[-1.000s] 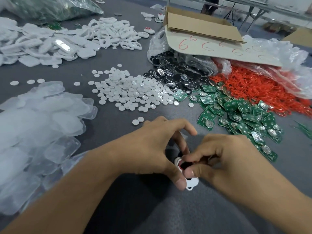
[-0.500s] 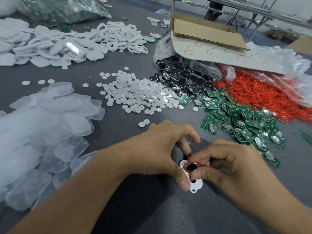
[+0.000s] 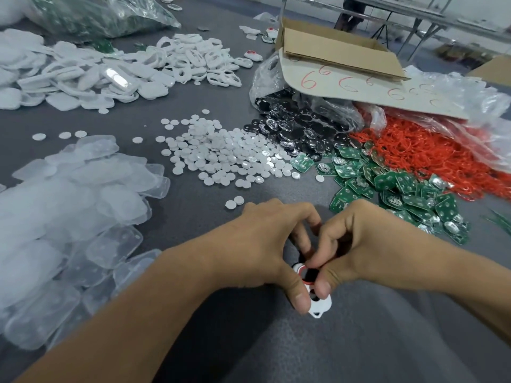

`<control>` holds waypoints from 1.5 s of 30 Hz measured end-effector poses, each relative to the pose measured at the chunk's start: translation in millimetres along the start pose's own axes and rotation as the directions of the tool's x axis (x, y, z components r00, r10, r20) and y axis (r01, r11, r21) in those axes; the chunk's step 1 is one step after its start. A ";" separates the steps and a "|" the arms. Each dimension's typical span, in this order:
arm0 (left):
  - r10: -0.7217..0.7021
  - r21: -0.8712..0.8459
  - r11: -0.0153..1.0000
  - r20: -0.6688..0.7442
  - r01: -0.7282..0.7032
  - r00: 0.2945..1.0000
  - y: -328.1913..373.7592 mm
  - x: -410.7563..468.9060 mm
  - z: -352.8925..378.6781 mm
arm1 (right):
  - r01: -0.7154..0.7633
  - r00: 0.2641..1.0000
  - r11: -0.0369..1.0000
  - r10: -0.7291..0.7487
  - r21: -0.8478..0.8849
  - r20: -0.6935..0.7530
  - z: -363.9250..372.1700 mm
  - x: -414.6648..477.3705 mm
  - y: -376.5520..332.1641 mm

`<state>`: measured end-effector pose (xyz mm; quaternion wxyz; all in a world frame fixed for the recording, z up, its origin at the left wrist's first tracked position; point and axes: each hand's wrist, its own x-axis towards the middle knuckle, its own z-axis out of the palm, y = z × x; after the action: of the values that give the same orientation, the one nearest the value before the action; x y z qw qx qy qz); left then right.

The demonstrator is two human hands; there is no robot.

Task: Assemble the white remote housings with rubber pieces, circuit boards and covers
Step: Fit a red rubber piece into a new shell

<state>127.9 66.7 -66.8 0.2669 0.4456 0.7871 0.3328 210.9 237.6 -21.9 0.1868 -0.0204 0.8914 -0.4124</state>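
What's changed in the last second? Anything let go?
Nothing let go. The right hand has closed in against the left hand, their fingers now bunched tighter over the white housing and its red ring. Both still grip it. The piles of circuit boards and white discs lie undisturbed.

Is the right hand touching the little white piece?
Touching. The head view shows the right hand pinching the white housing, its thumb pressed on it.

Left hand [image 3: 265, 244], right hand [image 3: 367, 244]: two. Housing [image 3: 320, 306]: one. Box [image 3: 340, 48]: one.
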 end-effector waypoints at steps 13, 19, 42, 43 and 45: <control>0.017 -0.017 1.000 0.016 -0.017 1.000 -1.7 -1.8 0.3 | -0.086 0.966 0.993 0.103 0.084 -0.238 22.0 -18.6 -2.3; -0.003 -0.014 1.000 0.017 0.003 1.000 -1.9 -1.8 0.0 | -0.090 0.985 0.995 0.094 0.037 -0.143 11.9 -12.1 -2.3; 0.021 -0.020 1.000 0.030 -0.020 0.999 -0.2 -3.9 -0.7 | -0.171 0.829 0.965 0.250 0.197 -0.501 52.2 -32.0 4.6; 0.014 -0.020 1.000 0.030 -0.013 0.999 -0.5 -4.1 -0.7 | -0.148 0.823 0.965 0.242 0.217 -0.514 55.3 -32.6 5.6; -0.003 -0.019 1.000 0.032 0.003 0.999 -0.6 -4.6 -0.7 | -0.101 0.830 0.962 0.223 0.255 -0.511 56.8 -34.0 7.4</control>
<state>129.3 62.2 -66.1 0.2842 0.4471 0.7802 0.3327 263.2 207.7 -50.3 -0.0334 0.1920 0.8560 -0.4789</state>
